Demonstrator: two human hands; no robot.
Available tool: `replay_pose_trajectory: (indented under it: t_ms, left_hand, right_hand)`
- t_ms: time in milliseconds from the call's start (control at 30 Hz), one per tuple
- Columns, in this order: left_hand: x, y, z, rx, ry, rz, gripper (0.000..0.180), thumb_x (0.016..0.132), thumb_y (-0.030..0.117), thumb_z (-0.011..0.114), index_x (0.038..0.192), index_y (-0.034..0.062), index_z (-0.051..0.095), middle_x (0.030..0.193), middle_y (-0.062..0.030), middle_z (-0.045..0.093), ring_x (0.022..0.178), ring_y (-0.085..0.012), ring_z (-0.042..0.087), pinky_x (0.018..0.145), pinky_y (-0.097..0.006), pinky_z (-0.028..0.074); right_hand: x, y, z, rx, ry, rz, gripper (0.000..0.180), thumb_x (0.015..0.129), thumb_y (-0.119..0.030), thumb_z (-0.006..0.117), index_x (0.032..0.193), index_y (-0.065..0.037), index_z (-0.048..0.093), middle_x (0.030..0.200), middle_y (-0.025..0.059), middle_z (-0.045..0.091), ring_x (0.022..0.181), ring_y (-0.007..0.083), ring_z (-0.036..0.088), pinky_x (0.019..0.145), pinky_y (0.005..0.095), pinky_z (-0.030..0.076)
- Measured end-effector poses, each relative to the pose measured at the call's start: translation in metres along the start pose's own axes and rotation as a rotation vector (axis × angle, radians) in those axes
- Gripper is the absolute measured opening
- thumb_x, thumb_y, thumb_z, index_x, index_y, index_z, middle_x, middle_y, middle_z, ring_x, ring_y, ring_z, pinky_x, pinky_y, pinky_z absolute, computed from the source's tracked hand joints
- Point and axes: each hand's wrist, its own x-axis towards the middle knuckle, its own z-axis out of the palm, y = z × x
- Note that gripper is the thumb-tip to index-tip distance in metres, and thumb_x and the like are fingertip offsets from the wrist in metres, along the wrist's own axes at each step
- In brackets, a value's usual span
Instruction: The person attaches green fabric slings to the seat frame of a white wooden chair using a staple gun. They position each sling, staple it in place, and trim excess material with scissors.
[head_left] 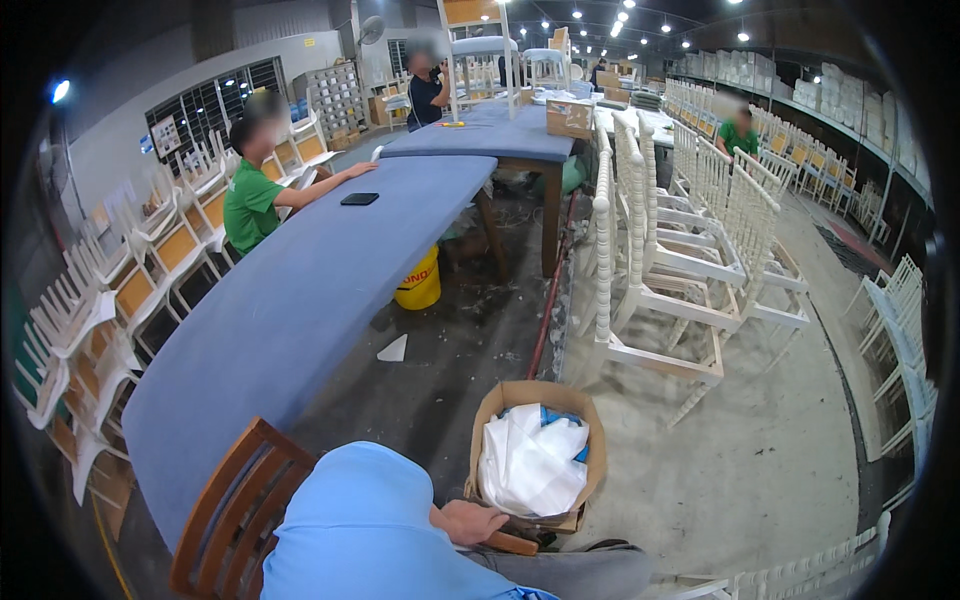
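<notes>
My left hand (472,522) comes out of a light blue sleeve at the lower edge and lies on a brown wooden rail (512,544) of a wooden chair. Its fingers curl over the rail and point right. The chair's slatted back (232,505) stands to the left of my sleeve. Just beyond the hand sits an open cardboard box (500,400) stuffed with white plastic sheeting (530,460). My right hand is out of sight.
A long blue-covered table (290,300) runs away on the left, with a black phone (359,199) on it. A person in green sits beside it, and others work further back. A yellow bucket (420,282) stands under the table. White chairs (690,260) stand in rows on the right.
</notes>
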Motion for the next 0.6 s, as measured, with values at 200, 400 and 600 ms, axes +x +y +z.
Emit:
replay_pose_trajectory:
  t_ms: [200, 400, 600]
  left_hand:
    - [-0.003, 0.011, 0.006, 0.036, 0.054, -0.049, 0.052, 0.109, 0.050, 0.030, 0.134, 0.0136, 0.058, 0.120, -0.0187, 0.072, 0.109, -0.0405, 0.068, 0.093, -0.052, 0.052]
    - [-0.003, 0.006, 0.023, 0.011, 0.177, -0.103, 0.053, 0.107, 0.053, 0.035, 0.139, 0.0194, 0.061, 0.116, -0.0190, 0.074, 0.113, -0.0378, 0.068, 0.103, -0.053, 0.047]
    - [-0.001, -0.001, 0.016, 0.034, 0.116, -0.037, 0.053, 0.108, 0.050, 0.029, 0.131, 0.0145, 0.061, 0.119, -0.0170, 0.073, 0.108, -0.0401, 0.069, 0.092, -0.052, 0.053]
  right_hand:
    - [0.020, -0.001, -0.011, 0.013, -0.054, 0.013, 0.040, 0.101, -0.039, 0.051, 0.114, -0.002, 0.060, 0.101, 0.0329, 0.069, 0.096, 0.0546, 0.064, 0.085, 0.0623, 0.049]
    - [0.019, -0.003, -0.019, 0.012, -0.064, 0.019, 0.040, 0.101, -0.038, 0.052, 0.115, -0.001, 0.060, 0.102, 0.0332, 0.068, 0.097, 0.0548, 0.064, 0.086, 0.0621, 0.048]
    - [0.001, 0.001, -0.008, 0.019, -0.015, 0.078, 0.039, 0.101, -0.037, 0.052, 0.115, -0.001, 0.060, 0.103, 0.0335, 0.068, 0.098, 0.0550, 0.063, 0.087, 0.0619, 0.048]
